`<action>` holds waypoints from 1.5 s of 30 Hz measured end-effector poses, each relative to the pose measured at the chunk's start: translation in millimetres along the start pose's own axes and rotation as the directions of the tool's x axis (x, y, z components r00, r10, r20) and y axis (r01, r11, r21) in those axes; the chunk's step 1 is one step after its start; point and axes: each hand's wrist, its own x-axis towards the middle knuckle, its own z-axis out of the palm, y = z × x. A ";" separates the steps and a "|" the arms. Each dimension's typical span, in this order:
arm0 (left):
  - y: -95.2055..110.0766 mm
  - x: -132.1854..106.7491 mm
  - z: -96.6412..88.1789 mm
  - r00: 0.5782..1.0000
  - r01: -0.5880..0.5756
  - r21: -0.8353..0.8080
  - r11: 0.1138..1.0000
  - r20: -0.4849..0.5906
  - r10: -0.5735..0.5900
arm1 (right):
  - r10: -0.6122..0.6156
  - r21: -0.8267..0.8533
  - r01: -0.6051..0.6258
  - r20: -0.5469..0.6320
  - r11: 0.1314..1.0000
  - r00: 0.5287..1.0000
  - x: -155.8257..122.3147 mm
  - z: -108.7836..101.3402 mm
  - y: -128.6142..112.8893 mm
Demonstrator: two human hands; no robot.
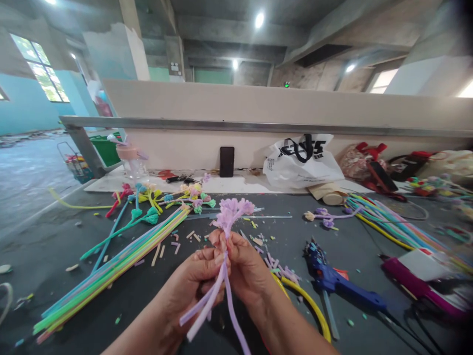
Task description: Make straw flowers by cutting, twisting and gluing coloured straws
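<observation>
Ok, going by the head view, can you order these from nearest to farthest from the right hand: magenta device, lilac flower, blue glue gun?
1. Lilac flower: held in the right hand, touching it.
2. Blue glue gun: to that hand's right.
3. Magenta device: farther right, past the glue gun.

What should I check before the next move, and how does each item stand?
1. Left grip closed on the purple stems: ok.
2. Right grip closed just below the purple blossoms: ok.
3. Blossoms upright, above both grips: ok.
4. Work surface free of scraps: not ok; purple offcuts lie beyond the right wrist.
5. Blue glue gun lying apart from both grips: ok.
6. Glue gun heated: cannot tell.
</observation>
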 end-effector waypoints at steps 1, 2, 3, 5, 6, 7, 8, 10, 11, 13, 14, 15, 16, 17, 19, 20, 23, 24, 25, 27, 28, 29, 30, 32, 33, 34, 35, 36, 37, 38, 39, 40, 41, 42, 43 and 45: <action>-0.3 -0.5 1.8 1.000 0.008 -0.009 1.000 -0.003 -0.008 | -0.002 0.022 0.002 0.017 1.000 1.000 -0.1 -0.3 0.6; 0.2 -1.1 3.3 1.000 0.004 0.000 1.000 -0.018 -0.004 | -0.002 0.039 0.001 0.037 0.999 0.999 0.1 -0.7 1.2; 1.6 -1.6 4.3 0.999 -0.012 0.027 1.000 -0.042 0.013 | -0.001 0.050 -0.002 0.052 0.999 0.999 0.8 -1.0 1.7; 6.0 -1.7 4.2 0.991 -0.070 0.133 0.989 -0.105 0.084 | 0.015 0.046 -0.017 0.047 0.999 0.999 3.3 -1.9 2.6; 8.6 -1.2 3.1 0.981 -0.106 0.210 0.972 -0.139 0.137 | 0.018 0.029 -0.019 0.021 0.999 1.000 5.0 -2.7 3.1; 11.1 -0.2 1.4 0.966 -0.136 0.303 0.943 -0.171 0.194 | 0.004 0.006 -0.004 -0.023 1.000 1.000 6.9 -3.8 3.7; 13.4 1.1 -0.7 0.945 -0.160 0.411 0.898 -0.199 0.259 | -0.020 -0.031 0.018 -0.075 0.999 0.997 8.9 -5.2 4.4; 16.9 4.2 -5.0 0.887 -0.184 0.639 0.747 -0.219 0.406 | -0.082 -0.139 0.058 -0.168 0.989 0.982 12.6 -8.9 5.8; 17.9 5.6 -7.0 0.856 -0.185 0.735 0.652 -0.206 0.475 | -0.116 -0.206 0.074 -0.200 0.976 0.973 14.2 -11.0 6.5; 18.5 7.7 -9.9 0.818 -0.177 0.851 0.494 -0.151 0.555 | -0.166 -0.330 0.082 -0.233 0.940 0.958 16.2 -14.8 7.5; 18.2 8.1 -10.7 0.817 -0.172 0.870 0.462 -0.137 0.561 | -0.177 -0.366 0.081 -0.238 0.927 0.955 16.7 -16.2 7.6; 17.6 8.1 -11.3 0.828 -0.168 0.864 0.474 -0.137 0.543 | -0.180 -0.379 0.079 -0.238 0.922 0.954 16.8 -17.2 7.5; 16.9 7.8 -11.5 0.851 -0.168 0.836 0.523 -0.145 0.505 | -0.171 -0.370 0.075 -0.233 0.926 0.957 16.7 -17.7 7.2; 16.1 7.1 -11.5 0.880 -0.167 0.786 0.595 -0.153 0.450 | -0.155 -0.345 0.071 -0.223 0.936 0.962 16.3 -17.6 6.8; 14.9 5.2 -11.1 0.935 -0.157 0.643 0.750 -0.148 0.322 | -0.121 -0.271 0.066 -0.194 0.960 0.973 15.2 -16.3 5.5; 14.5 4.2 -10.8 0.954 -0.152 0.567 0.810 -0.130 0.271 | -0.110 -0.237 0.066 -0.175 0.969 0.978 14.5 -15.2 4.8; 13.9 2.1 -9.3 0.981 -0.131 0.389 0.912 -0.081 0.176 | -0.094 -0.161 0.077 -0.107 0.984 0.990 11.7 -10.7 2.2; 13.6 1.7 -8.4 0.985 -0.123 0.341 0.932 -0.070 0.156 | -0.095 -0.142 0.082 -0.082 0.986 0.992 10.5 -9.1 1.2; 13.2 1.3 -7.3 0.989 -0.111 0.295 0.949 -0.059 0.135 | -0.092 -0.124 0.084 -0.058 0.989 0.994 9.2 -7.4 0.2; 11.5 0.7 -4.3 0.995 -0.076 0.209 0.975 -0.049 0.088 | -0.077 -0.094 0.074 -0.024 0.993 0.997 6.2 -4.1 -1.6; 10.3 0.2 -2.3 0.997 -0.056 0.169 0.984 -0.051 0.066 | -0.066 -0.081 0.065 -0.014 0.995 0.998 4.7 -2.7 -2.3; 8.9 -0.4 -0.3 0.998 -0.037 0.134 0.990 -0.052 0.044 | -0.057 -0.066 0.056 -0.008 0.996 0.998 3.1 -1.4 -2.8; 7.2 -1.2 1.9 0.998 -0.020 0.102 0.995 -0.051 0.025 | -0.050 -0.049 0.050 0.001 0.998 0.999 1.8 -0.3 -3.1; 3.9 -3.3 5.9 0.999 0.008 0.051 0.999 -0.041 -0.005 | -0.036 -0.010 0.036 0.025 0.999 0.999 -0.1 0.9 -3.1; 2.5 -4.3 7.4 0.999 0.016 0.039 0.999 -0.032 -0.014 | -0.023 0.008 0.023 0.043 1.000 0.999 -0.4 1.0 -2.8; 1.5 -5.1 8.4 1.000 0.014 0.040 0.999 -0.027 -0.013 | -0.005 0.023 0.004 0.062 1.000 0.998 -0.3 0.8 -2.4; 1.0 -5.7 8.8 0.999 -0.001 0.058 0.998 -0.033 0.003 | 0.017 0.033 -0.020 0.081 0.999 0.997 0.4 0.2 -1.9; 1.2 -5.7 8.4 0.998 -0.027 0.097 0.995 -0.050 0.032 | 0.032 0.038 -0.035 0.092 0.999 0.995 1.6 -0.6 -1.3; 2.1 -5.3 7.2 0.994 -0.062 0.157 0.986 -0.075 0.075 | 0.032 0.039 -0.036 0.088 0.999 0.996 3.2 -1.7 -0.5; 3.7 -4.3 5.4 0.986 -0.103 0.239 0.966 -0.103 0.130 | 0.019 0.031 -0.021 0.071 0.999 0.997 5.2 -3.0 0.3; 5.8 -2.8 3.0 0.971 -0.141 0.342 0.929 -0.137 0.197 | -0.006 0.012 0.006 0.036 1.000 0.999 7.5 -4.6 1.3; 8.2 -1.0 0.3 0.949 -0.166 0.458 0.874 -0.166 0.267 | -0.038 -0.026 0.038 -0.014 0.999 0.999 9.8 -6.3 2.4; 10.6 0.9 -2.6 0.922 -0.177 0.577 0.797 -0.186 0.340 | -0.073 -0.085 0.067 -0.070 0.994 0.995 12.0 -8.1 3.5; 12.9 2.9 -5.3 0.885 -0.178 0.695 0.697 -0.196 0.421 | -0.103 -0.162 0.083 -0.122 0.983 0.987 14.0 -9.9 4.6; 14.8 4.6 -7.7 0.852 -0.166 0.793 0.586 -0.184 0.491 | -0.129 -0.246 0.086 -0.164 0.965 0.978 15.7 -11.6 5.7; 16.7 7.3 -11.2 0.794 -0.112 0.925 0.362 -0.136 0.592 | -0.183 -0.410 0.077 -0.227 0.909 0.956 17.8 -14.4 7.2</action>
